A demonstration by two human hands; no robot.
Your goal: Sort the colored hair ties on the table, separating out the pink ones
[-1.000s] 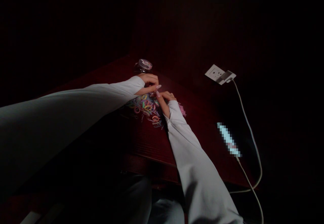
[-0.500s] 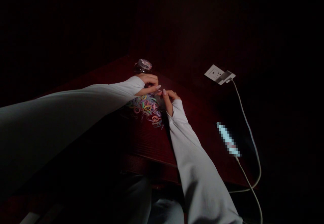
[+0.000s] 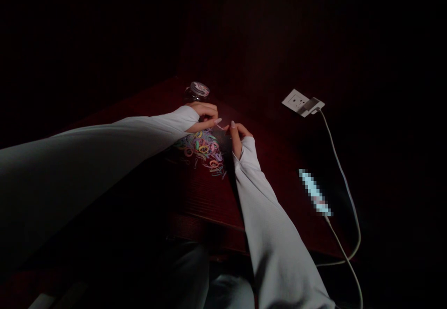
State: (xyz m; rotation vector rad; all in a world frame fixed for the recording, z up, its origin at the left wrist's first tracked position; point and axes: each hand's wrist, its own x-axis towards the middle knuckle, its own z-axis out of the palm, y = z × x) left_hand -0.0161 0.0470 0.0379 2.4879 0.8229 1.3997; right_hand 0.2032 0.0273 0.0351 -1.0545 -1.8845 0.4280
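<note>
A pile of small coloured elastic bands (image 3: 204, 150) lies on a dark red table (image 3: 209, 197). My left hand (image 3: 206, 116) hovers just above the pile's far side, fingers curled, thumb and forefinger pinched. My right hand (image 3: 238, 136) sits to the pile's right, fingers closed in a pinch. A thin pink band (image 3: 222, 126) seems stretched between the two hands. Both arms wear pale long sleeves. A small clear jar with a patterned lid (image 3: 198, 90) stands just behind my left hand.
The room is very dark. A white wall socket with a plugged charger (image 3: 303, 103) is at the right, its white cable (image 3: 344, 178) running down to a lit phone (image 3: 314, 192) lying on the table's right part. The table's front edge runs near my lap.
My right hand has drawn up and to the right, away from the pile, rising off the table. My left hand has stayed almost still. A pink tuft seen by my right wrist is now out of sight.
</note>
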